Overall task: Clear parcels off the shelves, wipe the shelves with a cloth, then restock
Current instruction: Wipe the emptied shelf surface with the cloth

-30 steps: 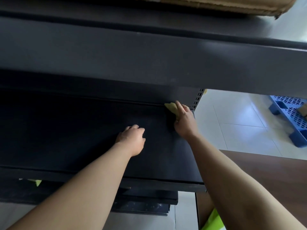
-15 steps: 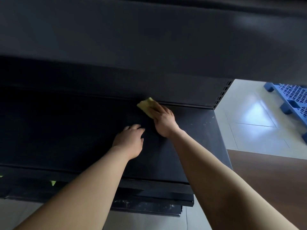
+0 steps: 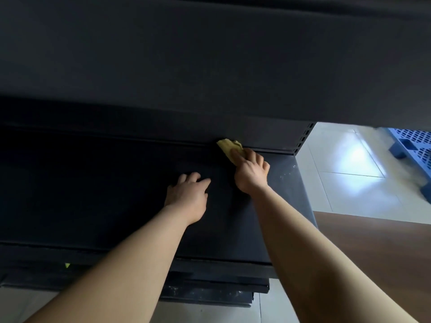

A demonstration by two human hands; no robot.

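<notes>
A dark metal shelf (image 3: 98, 194) stretches across the view with no parcels on it. My right hand (image 3: 250, 172) presses a yellow cloth (image 3: 227, 146) against the shelf's back edge, near the right end; part of the cloth is hidden under my fingers. My left hand (image 3: 187, 194) rests on the shelf surface just left of and nearer than the right hand, fingers bent down onto the metal, holding nothing. Pale dust specks show on the shelf (image 3: 285, 173) to the right of the cloth.
The shelf above (image 3: 210, 54) overhangs closely. A perforated upright (image 3: 303, 138) marks the shelf's right rear corner. Lower shelves (image 3: 210, 292) jut out below. To the right are a white tiled floor (image 3: 345, 183), a blue plastic pallet (image 3: 412, 148) and a brown surface (image 3: 373, 252).
My right hand with the cloth has slid left along the shelf's back edge, away from the upright. My left hand has stayed in place. The camera has tilted down, losing the cardboard box above.
</notes>
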